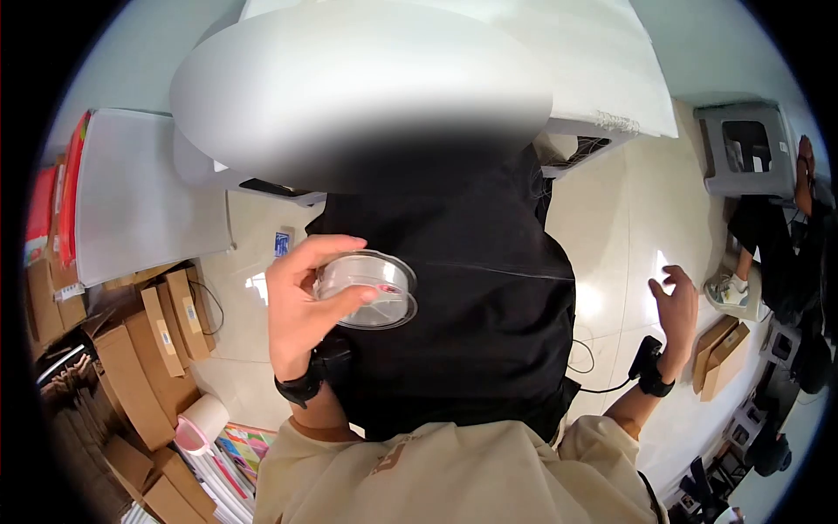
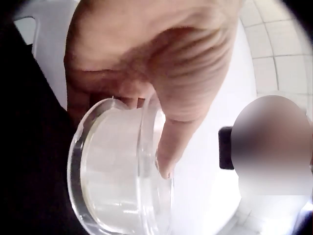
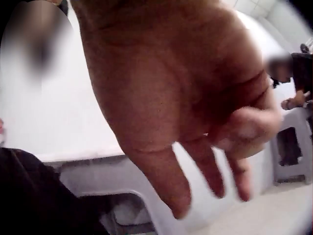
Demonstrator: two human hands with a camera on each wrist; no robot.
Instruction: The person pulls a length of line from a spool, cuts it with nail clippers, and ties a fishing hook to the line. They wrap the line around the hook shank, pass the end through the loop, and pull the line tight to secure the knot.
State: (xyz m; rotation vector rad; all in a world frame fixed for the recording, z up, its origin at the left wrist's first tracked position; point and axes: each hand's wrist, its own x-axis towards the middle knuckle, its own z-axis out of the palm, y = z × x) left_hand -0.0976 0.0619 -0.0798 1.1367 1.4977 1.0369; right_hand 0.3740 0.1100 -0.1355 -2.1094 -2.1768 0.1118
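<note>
My left hand (image 1: 297,293) holds a clear, round plastic container (image 1: 393,307) over my black-clothed lap, thumb on one flat side and fingers on the other. In the left wrist view, the see-through wall of the container (image 2: 112,166) shows between two wider rims, and the thumb (image 2: 177,142) presses on its near face. Some of the fingers are hidden behind it. Out to the right, above the tiled floor, my right hand (image 1: 676,310) holds nothing. The right wrist view shows its fingers (image 3: 164,183) loosely bent and apart.
A white-covered table (image 1: 602,61) stands in front of me. Cardboard boxes (image 1: 135,380) and a pink-rimmed bin (image 1: 202,419) are at the left. A grey plastic stool (image 1: 711,153) stands at the far right, near another person's shoe (image 1: 726,291). A cable (image 1: 602,389) trails from my right wrist.
</note>
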